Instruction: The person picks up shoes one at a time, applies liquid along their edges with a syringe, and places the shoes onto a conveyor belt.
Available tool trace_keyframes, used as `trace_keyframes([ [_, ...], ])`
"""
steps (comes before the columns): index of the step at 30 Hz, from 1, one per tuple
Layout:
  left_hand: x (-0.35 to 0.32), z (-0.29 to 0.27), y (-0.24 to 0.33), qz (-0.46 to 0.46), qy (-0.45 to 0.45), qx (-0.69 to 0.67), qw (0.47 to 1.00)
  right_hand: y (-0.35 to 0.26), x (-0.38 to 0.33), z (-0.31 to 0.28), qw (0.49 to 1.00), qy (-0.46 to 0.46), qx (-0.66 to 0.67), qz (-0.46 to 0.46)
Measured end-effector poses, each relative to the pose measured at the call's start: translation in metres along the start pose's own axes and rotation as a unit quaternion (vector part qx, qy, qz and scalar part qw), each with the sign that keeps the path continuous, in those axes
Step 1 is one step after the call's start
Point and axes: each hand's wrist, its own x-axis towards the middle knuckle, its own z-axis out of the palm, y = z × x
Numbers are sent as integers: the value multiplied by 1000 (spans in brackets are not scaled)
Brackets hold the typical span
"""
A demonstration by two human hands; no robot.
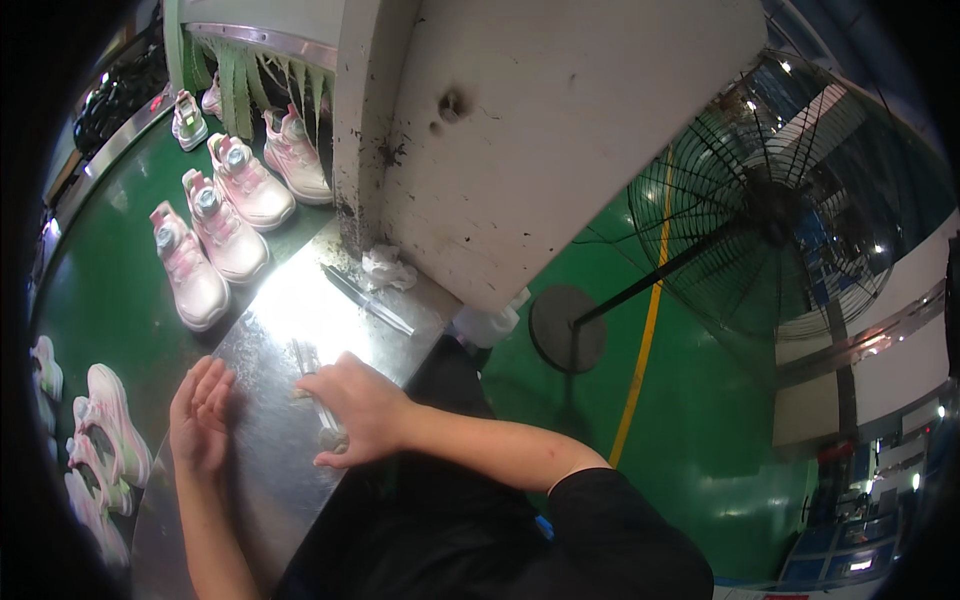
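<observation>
Head view: the shiny metal tabletop [270, 430] serves as the landmark. On it the right hand [355, 410] is curled over a small clear tube-like piece [318, 400], pressing it down; the left hand [200, 415] is laid flat with fingers together at the tabletop's left edge. Pink and white shoes [225, 215] are seen lined up on the green belt [110, 300] left of the tabletop, apparently awaiting handling. No container with visible contents can be made out; a crumpled rag [388, 268] lies at its far end
</observation>
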Motion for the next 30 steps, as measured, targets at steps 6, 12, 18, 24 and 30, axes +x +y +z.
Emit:
trace_keyframes([
  [6,-57,-42,16,87,7,139,986,-1,-2,-3,1000,10,6,-13],
  [12,-104,-268,54,280,263,326,864,-4,2,1,1000,-7,20,-19],
  [18,-17,-283,64,219,292,552,750,-4,-3,2,999,41,2,-23],
  [24,-3,-266,95,196,208,335,898,-4,-3,6,999,46,10,-19],
  [30,-91,-262,96,152,288,362,873,-4,-6,1,1000,17,15,-5],
])
